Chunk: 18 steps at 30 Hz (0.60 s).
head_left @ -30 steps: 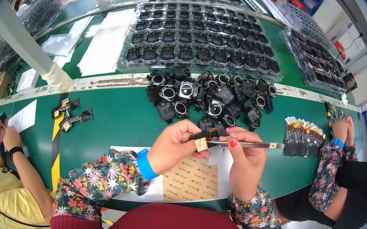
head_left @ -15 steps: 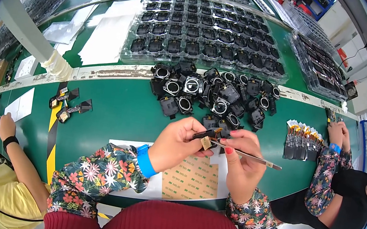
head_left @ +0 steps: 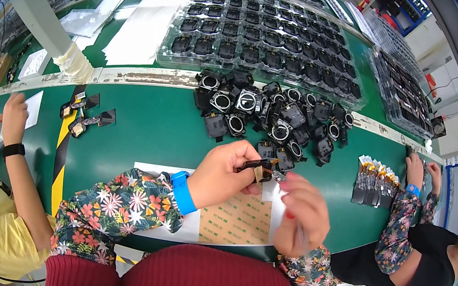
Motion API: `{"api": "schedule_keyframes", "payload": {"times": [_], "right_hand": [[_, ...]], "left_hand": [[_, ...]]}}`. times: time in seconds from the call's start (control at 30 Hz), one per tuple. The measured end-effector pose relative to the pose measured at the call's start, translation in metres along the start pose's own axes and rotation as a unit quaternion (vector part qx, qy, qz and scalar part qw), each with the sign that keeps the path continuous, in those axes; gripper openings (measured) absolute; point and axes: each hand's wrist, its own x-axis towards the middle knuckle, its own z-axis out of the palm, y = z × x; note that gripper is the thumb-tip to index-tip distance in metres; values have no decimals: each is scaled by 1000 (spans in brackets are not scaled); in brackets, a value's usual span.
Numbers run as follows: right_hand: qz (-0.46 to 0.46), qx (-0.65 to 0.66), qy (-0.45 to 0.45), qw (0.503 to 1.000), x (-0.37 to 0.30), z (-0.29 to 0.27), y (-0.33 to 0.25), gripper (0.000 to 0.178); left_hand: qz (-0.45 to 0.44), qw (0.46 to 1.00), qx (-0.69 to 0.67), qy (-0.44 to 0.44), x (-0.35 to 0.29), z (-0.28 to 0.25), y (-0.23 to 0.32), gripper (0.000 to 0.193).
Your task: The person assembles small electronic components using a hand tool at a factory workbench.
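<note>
The held part (head_left: 265,164) looks plastic, the sleeve (head_left: 121,203) matt cloth.

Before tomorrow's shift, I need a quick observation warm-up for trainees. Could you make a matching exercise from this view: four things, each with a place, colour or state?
Things
1. Small black part
2. Band on the person's left wrist
3. Heap of black parts
4. Striped tape

Matches
A. Blue
B. Yellow and black
C. Piled on the green table, beyond the left hand
D. Held in the left hand

Pairs: 1-D, 2-A, 3-C, 4-B
</note>
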Motion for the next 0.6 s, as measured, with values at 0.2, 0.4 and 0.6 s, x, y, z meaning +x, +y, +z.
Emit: {"api": "schedule_keyframes", "payload": {"times": [0.2,0.4,0.6], "right_hand": [[244,1,-11,970,15,12,-7,26],[228,-16,-42,973,7,8,13,24],[223,-20,-51,973,8,14,14,22]], "left_hand": [[58,995,75,-11,-9,6,0,14],[53,992,102,-58,-3,5,4,17],[53,996,58,-46,-3,-1,-3,15]]}}
